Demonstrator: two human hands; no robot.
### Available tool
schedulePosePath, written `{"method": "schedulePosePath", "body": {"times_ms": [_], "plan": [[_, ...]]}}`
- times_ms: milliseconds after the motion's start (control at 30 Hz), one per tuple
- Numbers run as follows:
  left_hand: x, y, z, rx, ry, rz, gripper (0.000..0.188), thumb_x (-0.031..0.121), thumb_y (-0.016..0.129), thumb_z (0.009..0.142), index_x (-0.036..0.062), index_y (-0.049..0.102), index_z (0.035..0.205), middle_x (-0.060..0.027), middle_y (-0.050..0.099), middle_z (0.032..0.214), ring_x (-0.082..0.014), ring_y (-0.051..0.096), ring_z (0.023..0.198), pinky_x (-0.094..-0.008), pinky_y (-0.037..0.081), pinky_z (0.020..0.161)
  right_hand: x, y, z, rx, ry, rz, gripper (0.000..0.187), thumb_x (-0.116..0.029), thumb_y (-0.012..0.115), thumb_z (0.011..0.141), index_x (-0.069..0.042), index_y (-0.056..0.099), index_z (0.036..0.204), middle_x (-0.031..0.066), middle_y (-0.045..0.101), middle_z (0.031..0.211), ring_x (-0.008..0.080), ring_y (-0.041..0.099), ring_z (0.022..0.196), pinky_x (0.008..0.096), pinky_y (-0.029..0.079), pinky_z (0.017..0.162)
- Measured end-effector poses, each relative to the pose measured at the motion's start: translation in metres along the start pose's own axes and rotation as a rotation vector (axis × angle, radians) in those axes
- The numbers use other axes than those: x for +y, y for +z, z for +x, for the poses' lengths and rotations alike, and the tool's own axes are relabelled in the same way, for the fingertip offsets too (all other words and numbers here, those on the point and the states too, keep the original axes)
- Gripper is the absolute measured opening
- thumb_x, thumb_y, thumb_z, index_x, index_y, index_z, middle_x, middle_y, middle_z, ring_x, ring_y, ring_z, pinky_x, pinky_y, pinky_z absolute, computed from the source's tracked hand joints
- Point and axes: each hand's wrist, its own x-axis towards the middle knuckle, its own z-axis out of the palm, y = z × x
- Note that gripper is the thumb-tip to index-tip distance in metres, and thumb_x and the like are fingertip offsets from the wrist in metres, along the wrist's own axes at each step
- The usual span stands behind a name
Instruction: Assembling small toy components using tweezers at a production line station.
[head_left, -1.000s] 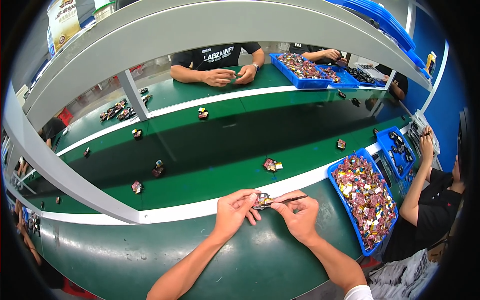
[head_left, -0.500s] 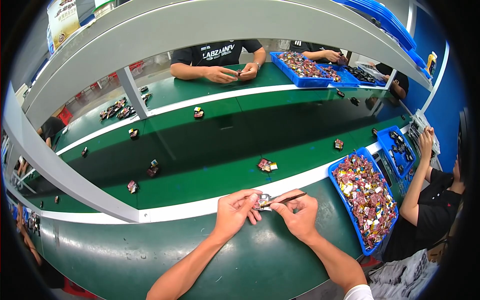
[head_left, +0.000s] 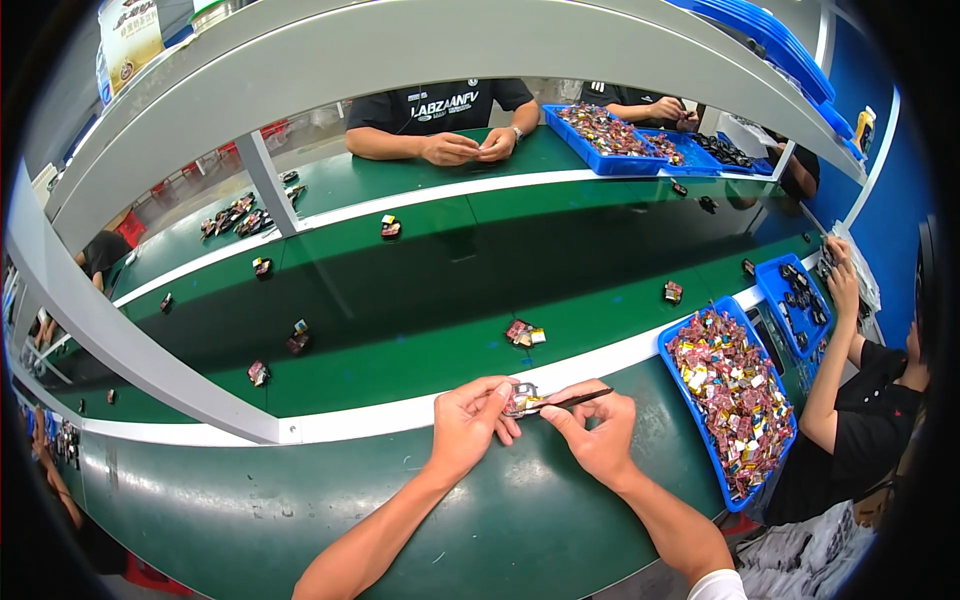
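Observation:
Between the thumb and fingers of my left hand (head_left: pixel 465 425) is a small electronic module (head_left: pixel 521 399), dark-rimmed, with pinkish and yellowish parts inside. Pinched in my right hand (head_left: pixel 595 430) are slim black tweezers (head_left: pixel 578 399), their tip pointing left and touching or almost touching the module. Both hands are held over the near green worktop (head_left: pixel 400 500), close to the white rail. My fingers cover part of the module, and its fine details are too small to make out.
Beyond the white rail (head_left: pixel 370 422) runs a green conveyor belt (head_left: pixel 430 375) carrying scattered modules (head_left: pixel 525 333). A blue tray (head_left: pixel 727 400) heaped with small pink-and-yellow parts stands at right, near a co-worker (head_left: pixel 860 390). A grey shelf frame (head_left: pixel 150 330) crosses the left and top.
The modules on the belt have shifted slightly left. My hands stay in nearly the same place, with the module tilted a little differently. The co-worker's hands at right have moved slightly left and down.

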Motion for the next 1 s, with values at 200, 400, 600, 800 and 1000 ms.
{"method": "schedulePosePath", "body": {"times_ms": [200, 400, 600, 800, 1000], "plan": [[0.0017, 0.0007, -0.0003, 0.004, -0.006, 0.005, 0.022, 0.009, 0.057, 0.101, -0.0082, 0.068, 0.11, -0.0121, 0.067, 0.078, -0.016, 0.066, 0.057, -0.0257, 0.052, 0.047, -0.0005, 0.0015, -0.0018, 0.003, -0.029, -0.038, 0.012, 0.001, 0.08, 0.081, 0.002, 0.072, 0.09, 0.0026, 0.072, 0.077, -0.0001, 0.046, 0.046, 0.0187, 0.034, 0.045], [0.0009, 0.0002, -0.0005, 0.008, 0.002, 0.013, 0.022, 0.009, 0.057, 0.101, -0.0075, 0.068, 0.11, -0.0123, 0.068, 0.077, -0.0151, 0.066, 0.057, -0.0253, 0.052, 0.047, -0.0039, 0.003, -0.0024, 0.018, -0.071, -0.103, 0.011, 0.0, 0.081, 0.08, 0.0, 0.074, 0.088, 0.0027, 0.074, 0.08, 0.0013, 0.045, 0.044, 0.0204, 0.034, 0.044], [0.0039, 0.0013, -0.0007, -0.001, -0.001, 0.023, 0.022, 0.01, 0.056, 0.101, -0.0069, 0.068, 0.11, -0.0116, 0.068, 0.076, -0.0143, 0.065, 0.057, -0.025, 0.052, 0.048, -0.0034, 0.0038, -0.0031, 0.01, -0.117, -0.159, 0.01, 0.0, 0.081, 0.078, 0.0, 0.074, 0.084, 0.0027, 0.075, 0.082, 0.0032, 0.044, 0.042, 0.0223, 0.033, 0.044], [0.0029, -0.0006, 0.0, -0.041, -0.002, 0.043, 0.026, 0.013, 0.057, 0.102, -0.0081, 0.065, 0.115, -0.0146, 0.069, 0.082, -0.0172, 0.068, 0.061, -0.0261, 0.055, 0.049, -0.0041, 0.0041, -0.0023, 0.022, -0.173, -0.18, 0.009, 0.0, 0.081, 0.078, 0.0, 0.073, 0.075, 0.0036, 0.076, 0.084, 0.0042, 0.042, 0.042, 0.0237, 0.033, 0.043], [0.0045, -0.0001, -0.0012, -0.092, 0.005, 0.021, 0.024, 0.008, 0.064, 0.097, -0.0065, 0.065, 0.117, -0.0115, 0.07, 0.079, -0.0124, 0.065, 0.059, -0.0246, 0.052, 0.049, -0.0011, 0.0012, -0.0022, 0.01, -0.242, -0.224, 0.007, 0.0, 0.082, 0.076, -0.001, 0.074, 0.078, 0.004, 0.076, 0.083, 0.0044, 0.047, 0.042, 0.0217, 0.035, 0.045]]}}
